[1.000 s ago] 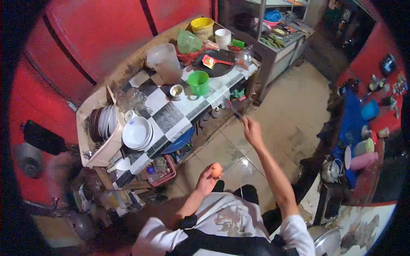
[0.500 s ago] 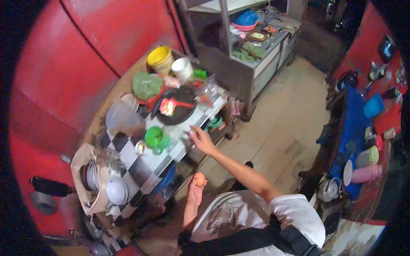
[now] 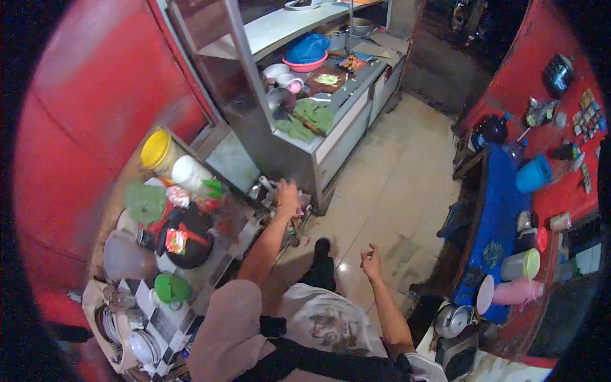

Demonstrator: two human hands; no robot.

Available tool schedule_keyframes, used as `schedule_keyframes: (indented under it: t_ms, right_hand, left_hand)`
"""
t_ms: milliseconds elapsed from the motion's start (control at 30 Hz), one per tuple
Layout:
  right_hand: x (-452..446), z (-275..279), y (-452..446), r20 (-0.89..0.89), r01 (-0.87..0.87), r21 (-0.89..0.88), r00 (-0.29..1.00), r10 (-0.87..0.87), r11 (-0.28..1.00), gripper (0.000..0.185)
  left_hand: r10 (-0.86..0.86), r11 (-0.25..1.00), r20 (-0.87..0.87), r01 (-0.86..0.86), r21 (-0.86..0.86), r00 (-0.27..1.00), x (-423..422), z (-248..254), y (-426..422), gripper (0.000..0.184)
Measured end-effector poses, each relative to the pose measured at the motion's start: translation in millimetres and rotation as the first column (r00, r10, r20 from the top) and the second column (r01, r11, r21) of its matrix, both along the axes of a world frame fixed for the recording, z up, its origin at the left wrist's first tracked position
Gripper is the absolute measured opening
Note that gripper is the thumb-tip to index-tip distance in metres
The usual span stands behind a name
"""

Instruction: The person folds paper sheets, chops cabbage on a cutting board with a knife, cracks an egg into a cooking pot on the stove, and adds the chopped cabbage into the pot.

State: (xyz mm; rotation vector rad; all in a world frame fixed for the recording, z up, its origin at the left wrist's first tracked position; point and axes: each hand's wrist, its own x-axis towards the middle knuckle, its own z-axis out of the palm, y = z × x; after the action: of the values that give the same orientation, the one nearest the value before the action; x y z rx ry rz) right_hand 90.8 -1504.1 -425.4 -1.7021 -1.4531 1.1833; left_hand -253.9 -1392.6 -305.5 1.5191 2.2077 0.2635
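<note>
My left hand (image 3: 287, 197) is stretched forward over cluttered small items between the checkered table and the glass cabinet. Its back faces up and its fingers are blurred, so what they hold, if anything, cannot be made out. The round orange item seen earlier does not show. Over the tiled floor, to the right, is my right hand (image 3: 372, 261), with its fingers partly bent and apart and nothing visible in them. A black pan (image 3: 194, 253) with a red-handled item on it lies left of my left arm, near a green cup (image 3: 172, 290).
The cabinet (image 3: 331, 143) holds a green cloth (image 3: 304, 121), a pink basin (image 3: 305, 65) and bowls. A yellow bucket (image 3: 159, 151) stands at the table's back. Along the right wall runs a blue-covered bench (image 3: 487, 223) beside a kettle (image 3: 453, 320).
The view has swung toward the cabinet. My left hand has reached forward, and the orange item it held is no longer visible. My right hand has drawn away from the table to over the floor.
</note>
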Motion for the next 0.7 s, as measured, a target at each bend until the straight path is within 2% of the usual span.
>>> schedule_keyframes:
  t_ms: [33, 67, 100, 167, 200, 233, 300, 333, 367, 400, 433, 467, 500, 567, 600, 633, 667, 700]
  right_hand:
    - [-1.2, 21.2, 12.5, -0.040, 0.026, -0.051, 0.999, -0.028, 0.998, 0.046]
    - [-1.6, 35.2, 32.5, -0.077, 0.045, -0.096, 0.996, -0.053, 0.994, 0.043]
    - [-1.1, 29.9, 63.9, -0.065, 0.036, -0.082, 0.997, -0.042, 0.996, 0.043]
    - [-3.5, 16.3, 128.1, -0.030, -0.057, -0.093, 0.998, 0.054, 0.994, 0.039]
    - [-9.8, 19.9, 163.0, -0.015, -0.078, -0.086, 0.997, 0.077, 0.993, 0.039]
    - [-25.4, 27.6, 204.9, 0.013, -0.167, 0.024, 0.986, 0.166, 0.986, 0.037]
    - [-61.7, 44.1, 284.7, 0.099, -0.352, 0.257, 0.936, 0.337, 0.900, 0.036]
    - [-81.5, 50.9, 320.7, 0.157, -0.439, 0.374, 0.898, 0.410, 0.817, 0.036]
    - [-104.3, 64.2, 347.9, 0.180, -0.475, 0.374, 0.880, 0.440, 0.796, 0.039]
    - [-129.8, 83.2, 373.4, 0.204, -0.511, 0.381, 0.859, 0.469, 0.771, 0.041]
    - [-152.2, 106.3, 397.3, 0.263, -0.583, 0.434, 0.811, 0.523, 0.686, 0.043]
    - [-170.7, 123.0, 413.7, 0.321, -0.648, 0.473, 0.758, 0.568, 0.597, 0.045]
    - [-187.9, 128.3, 427.1, 0.316, -0.657, 0.461, 0.750, 0.582, 0.596, 0.045]
    - [-222.2, 133.1, 453.5, 0.389, -0.719, 0.442, 0.692, 0.608, 0.536, 0.051]
    - [-237.4, 126.2, 466.7, 0.379, -0.722, 0.445, 0.688, 0.619, 0.530, 0.051]
    - [-252.0, 114.1, 480.1, 0.502, -0.808, 0.380, 0.589, 0.633, 0.450, 0.050]
    - [-260.9, 101.0, 490.1, 0.610, -0.881, 0.295, 0.472, 0.636, 0.370, 0.049]
    - [-266.4, 95.4, 497.3, 0.596, -0.885, 0.289, 0.464, 0.655, 0.364, 0.049]
  left_hand:
    - [0.116, 0.985, -0.280, -0.073, 0.158, 0.953, 5.3, 3.6, 1.8, 0.040]
    - [0.270, 0.937, -0.511, -0.102, 0.333, 0.816, 8.7, 4.0, 10.5, 0.043]
    - [0.285, 0.932, -0.496, -0.116, 0.345, 0.820, 7.6, -0.3, 28.7, 0.043]
    - [0.241, 0.818, -0.138, -0.125, 0.561, 0.961, 2.4, -6.0, 65.2, 0.044]
    - [0.248, 0.723, -0.075, -0.133, 0.678, 0.966, -0.2, -1.3, 88.6, 0.040]
    - [0.270, 0.716, -0.061, -0.158, 0.680, 0.961, -6.2, 5.3, 114.0, 0.040]
    - [0.081, 0.585, 0.108, -0.135, 0.799, 0.991, -20.6, 20.9, 165.1, 0.037]
    - [0.070, 0.572, 0.076, -0.102, 0.814, 0.995, -23.1, 28.2, 192.3, 0.040]
    - [0.084, 0.576, 0.086, -0.119, 0.809, 0.993, -22.6, 40.4, 212.0, 0.040]
    - [0.071, 0.728, -0.060, -0.011, 0.685, 0.996, -22.5, 57.2, 231.6, 0.042]
    - [0.030, 0.849, -0.198, 0.080, 0.522, 0.980, -23.7, 66.7, 252.3, 0.045]
    - [0.136, 0.877, -0.333, 0.043, 0.478, 0.933, -26.0, 44.1, 274.7, 0.040]
    - [0.142, 0.884, -0.331, 0.030, 0.466, 0.933, -32.0, 16.0, 288.6, 0.040]
    - [0.038, 0.959, -0.398, 0.078, 0.272, 0.916, -54.0, -33.3, 312.9, 0.028]
    - [-0.008, 0.975, -0.320, 0.078, 0.209, 0.947, -61.1, -42.0, 321.0, 0.025]
    - [-0.043, 0.987, -0.236, 0.078, 0.144, 0.971, -67.1, -45.8, 328.4, 0.021]
    - [0.017, 0.945, -0.236, 0.062, 0.322, 0.972, -69.2, -53.1, 324.1, 0.022]
    - [0.073, 0.874, -0.228, 0.048, 0.484, 0.971, -68.9, -55.4, 316.7, 0.022]
